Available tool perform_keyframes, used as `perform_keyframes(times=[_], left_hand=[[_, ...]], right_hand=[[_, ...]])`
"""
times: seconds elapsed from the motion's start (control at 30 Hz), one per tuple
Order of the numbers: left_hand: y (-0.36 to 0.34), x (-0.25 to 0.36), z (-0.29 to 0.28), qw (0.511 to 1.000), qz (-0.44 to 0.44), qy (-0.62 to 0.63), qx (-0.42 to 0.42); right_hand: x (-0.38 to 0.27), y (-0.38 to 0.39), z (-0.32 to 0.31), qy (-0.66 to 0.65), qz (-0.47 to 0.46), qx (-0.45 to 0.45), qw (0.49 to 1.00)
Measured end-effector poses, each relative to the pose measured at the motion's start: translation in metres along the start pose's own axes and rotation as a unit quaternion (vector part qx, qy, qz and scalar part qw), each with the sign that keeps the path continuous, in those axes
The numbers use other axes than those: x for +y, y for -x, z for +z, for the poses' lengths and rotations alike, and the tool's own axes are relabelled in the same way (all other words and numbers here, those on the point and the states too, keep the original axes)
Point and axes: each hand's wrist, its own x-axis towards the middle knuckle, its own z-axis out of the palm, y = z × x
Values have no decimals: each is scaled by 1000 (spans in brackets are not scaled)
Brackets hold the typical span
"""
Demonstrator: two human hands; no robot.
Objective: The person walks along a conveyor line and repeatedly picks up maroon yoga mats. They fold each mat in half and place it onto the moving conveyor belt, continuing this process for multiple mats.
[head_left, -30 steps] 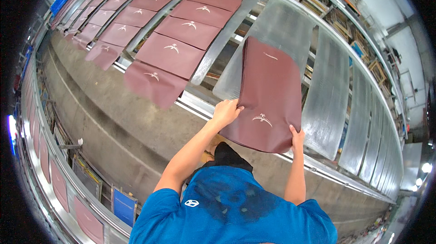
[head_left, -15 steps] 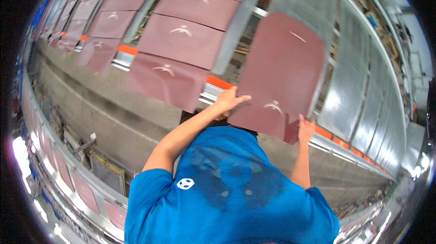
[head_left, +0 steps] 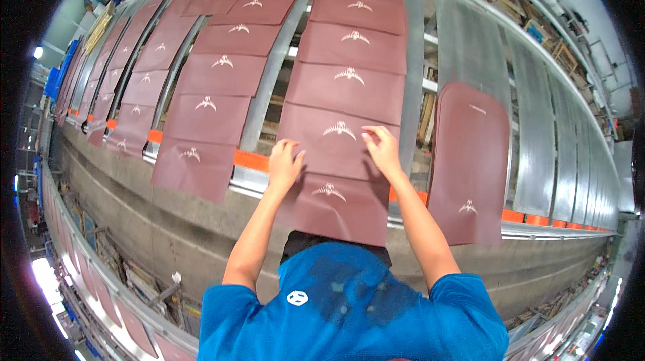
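Note:
Directly in front of me, overlapping maroon sheets point(head_left: 322, 151) run in a column away from me, each printed with a pale winged emblem. My left hand point(head_left: 286, 167) is at the column's left edge, fingers bent and apart. At its right side, my right hand point(head_left: 383, 153) is over the same sheets, thumb and fingers spread. Neither hand grips anything; whether the fingertips touch the surface I cannot tell. The nearest sheet point(head_left: 353, 213) hangs over the front edge toward my waist. A single round-topped maroon sheet point(head_left: 470, 153) lies to the right, apart from both hands.
More columns of maroon sheets point(head_left: 208, 106) extend leftward. Bare metal panels point(head_left: 474, 38) continue to the right. Orange strips point(head_left: 252, 159) and a metal rail point(head_left: 245, 192) line the front edge. Wooden pieces point(head_left: 568, 59) lie beyond the far rail. A grey concrete floor point(head_left: 201, 227) runs below.
Both hands have let go of the lone sheet's near end and moved left to the neighbouring column. That sheet now lies on its panel. The view has turned too.

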Motion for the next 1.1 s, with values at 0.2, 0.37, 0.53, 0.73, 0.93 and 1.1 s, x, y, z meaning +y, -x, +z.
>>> perform_keyframes(times=[0.2,0.37,0.53,0.73,0.93,1.1], left_hand=[[4,-102,-36,992,-118,-42,30],[17,-123,-37,993,-77,-92,3],[17,-125,-34,991,-80,-101,25],[11,-120,-28,984,-91,-152,-25],[5,-121,-25,972,-104,-195,-79],[-3,-120,-19,962,-98,-230,-109]], right_hand=[[28,-118,44,142,-26,-3,989],[78,-219,31,276,-28,36,960],[123,-304,27,376,-43,133,916],[171,-381,14,441,-171,198,858],[180,-393,18,450,-75,50,888],[180,-383,8,418,-174,107,885]])
